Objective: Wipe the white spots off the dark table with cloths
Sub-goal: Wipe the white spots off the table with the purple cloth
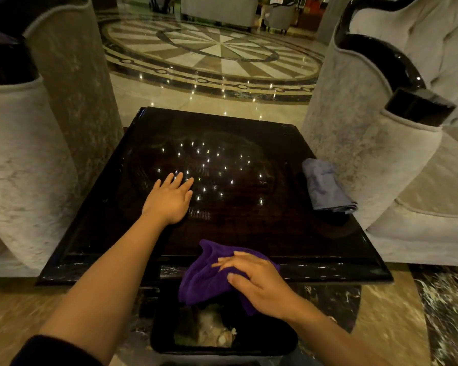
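Observation:
A dark glossy square table (pixel 249 228) stands in front of me, its middle dotted with small bright points that look like light reflections. My left hand (pixel 169 199) lies flat on the tabletop, fingers spread, holding nothing. My right hand (pixel 257 281) presses a purple cloth (pixel 206 276) against the table's near edge, and the cloth hangs over that edge. A folded grey-blue cloth (pixel 324 186) lies at the table's right edge.
A black bin (pixel 222 347) with crumpled waste stands on the floor right below the near edge, under the purple cloth. Pale upholstered armchairs (pixel 29 165) (pixel 368 154) flank the table left and right. Polished marble floor (pixel 214 48) stretches beyond.

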